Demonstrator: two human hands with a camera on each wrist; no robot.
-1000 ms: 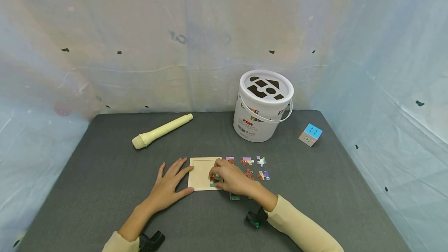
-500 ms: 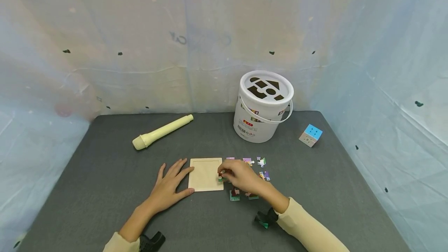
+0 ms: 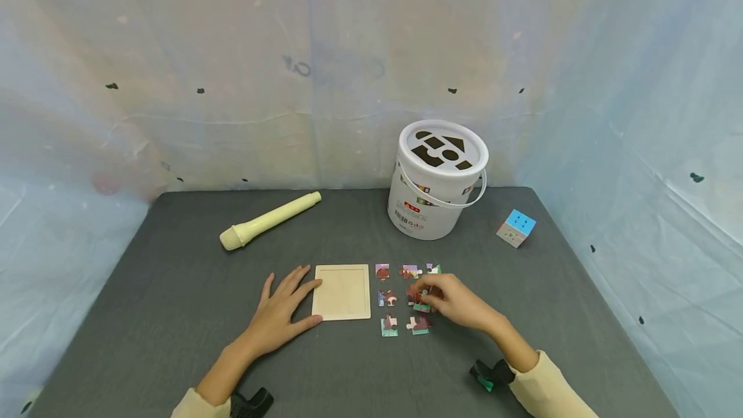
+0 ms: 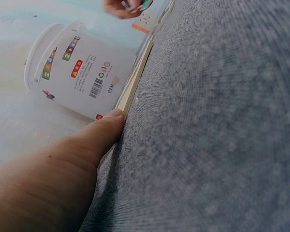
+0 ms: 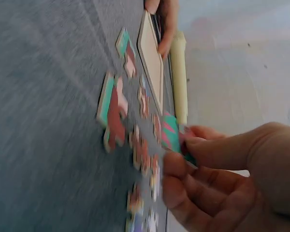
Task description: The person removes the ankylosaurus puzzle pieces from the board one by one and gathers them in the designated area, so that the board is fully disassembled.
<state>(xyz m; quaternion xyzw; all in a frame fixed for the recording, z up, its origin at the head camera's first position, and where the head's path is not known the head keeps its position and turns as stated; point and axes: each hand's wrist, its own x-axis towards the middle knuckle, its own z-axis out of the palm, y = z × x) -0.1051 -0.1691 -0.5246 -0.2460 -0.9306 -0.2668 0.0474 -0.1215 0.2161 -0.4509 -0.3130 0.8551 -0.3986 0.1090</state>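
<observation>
A shallow square wooden puzzle tray (image 3: 342, 293) lies on the grey tabletop, nothing inside it. My left hand (image 3: 277, 315) is spread flat at its left side; in the left wrist view the thumb (image 4: 104, 128) touches the tray's edge. To the right, my right hand (image 3: 455, 302) pinches a jigsaw piece (image 5: 170, 133) with a green and pink face between thumb and fingers, over the loose pieces. Beneath and around it lie several jigsaw pieces, among them a green-edged one (image 3: 389, 326), a brown and green one (image 3: 419, 325) and a purple-topped one (image 3: 382, 271).
A white lidded bucket (image 3: 426, 211) with shape holes and a handle stands at the back right. Beyond it on the right is a blue-topped cube (image 3: 516, 228). A pale yellow toy microphone (image 3: 269, 219) lies at the back left. Plastic sheeting (image 3: 348, 69) hangs behind the table.
My right hand has moved right, from over the tray to over the loose pieces, carrying the jigsaw piece out of the tray. My left hand has stayed at the tray's left side.
</observation>
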